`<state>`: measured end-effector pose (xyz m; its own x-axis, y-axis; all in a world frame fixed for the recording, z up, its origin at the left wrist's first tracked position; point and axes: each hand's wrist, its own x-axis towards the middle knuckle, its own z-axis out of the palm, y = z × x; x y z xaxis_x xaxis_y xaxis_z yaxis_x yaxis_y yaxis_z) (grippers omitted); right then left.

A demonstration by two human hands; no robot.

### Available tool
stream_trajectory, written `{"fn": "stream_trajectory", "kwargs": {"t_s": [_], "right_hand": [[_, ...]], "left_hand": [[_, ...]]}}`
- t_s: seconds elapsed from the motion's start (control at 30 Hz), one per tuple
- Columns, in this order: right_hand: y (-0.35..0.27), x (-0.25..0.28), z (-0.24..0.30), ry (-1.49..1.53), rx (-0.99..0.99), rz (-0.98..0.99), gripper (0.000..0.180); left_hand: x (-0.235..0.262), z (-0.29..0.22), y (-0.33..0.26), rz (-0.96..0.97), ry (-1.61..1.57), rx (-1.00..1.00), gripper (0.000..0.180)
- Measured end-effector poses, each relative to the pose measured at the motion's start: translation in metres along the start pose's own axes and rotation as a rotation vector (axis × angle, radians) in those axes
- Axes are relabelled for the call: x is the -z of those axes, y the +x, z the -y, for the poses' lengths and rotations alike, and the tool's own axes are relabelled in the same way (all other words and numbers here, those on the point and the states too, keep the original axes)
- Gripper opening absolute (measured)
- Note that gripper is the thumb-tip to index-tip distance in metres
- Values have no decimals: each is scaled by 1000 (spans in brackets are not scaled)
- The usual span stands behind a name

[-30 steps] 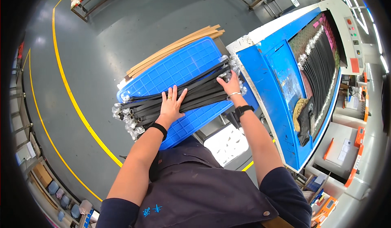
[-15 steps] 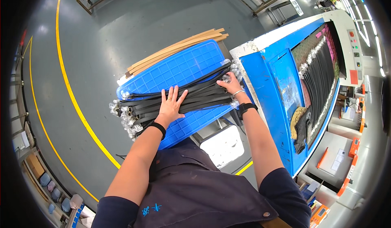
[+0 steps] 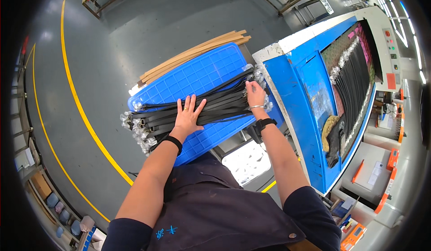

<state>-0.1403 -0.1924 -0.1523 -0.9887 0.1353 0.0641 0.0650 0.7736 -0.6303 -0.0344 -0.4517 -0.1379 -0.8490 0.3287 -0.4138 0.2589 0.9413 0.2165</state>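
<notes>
A bundle of black belts (image 3: pixel 215 105) lies across a blue plastic tray (image 3: pixel 193 71), their buckle ends wrapped in clear plastic (image 3: pixel 142 133) at the left. More clear wrapping (image 3: pixel 259 74) bunches at their right ends. My left hand (image 3: pixel 189 116) is open and rests on the belts with its fingers spread. Near the right ends, my right hand (image 3: pixel 255 94) is closed, its fingertips drawn together on a black belt; the exact grip is partly hidden.
Wooden strips (image 3: pixel 193 56) lie along the tray's far edge. To the right stands a blue and white machine (image 3: pixel 310 89) carrying a row of black belts (image 3: pixel 352 87) and dark and tan gloves (image 3: pixel 333 139). A white-topped stool (image 3: pixel 247 161) is just below the tray.
My right hand has drawn its fingers together and turned more upright at the right ends of the belts. The left hand stays flat in place.
</notes>
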Motion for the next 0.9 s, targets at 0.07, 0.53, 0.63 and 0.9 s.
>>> {"fn": "stream_trajectory", "kwargs": {"t_s": [0.07, 0.53, 0.63, 0.9], "right_hand": [[9, 4, -2, -6, 44, -21, 28], [42, 38, -83, -227, 27, 243, 39], [32, 31, -87, -173, 94, 136, 48], [8, 12, 35, -259, 546, 202, 58]], "left_hand": [[1, 0, 0, -1, -9, 1, 108], [-4, -2, -3, -17, -3, 4, 108], [-2, -2, -3, -40, 6, -6, 107], [-7, 2, -7, -139, -62, -35, 102]]}}
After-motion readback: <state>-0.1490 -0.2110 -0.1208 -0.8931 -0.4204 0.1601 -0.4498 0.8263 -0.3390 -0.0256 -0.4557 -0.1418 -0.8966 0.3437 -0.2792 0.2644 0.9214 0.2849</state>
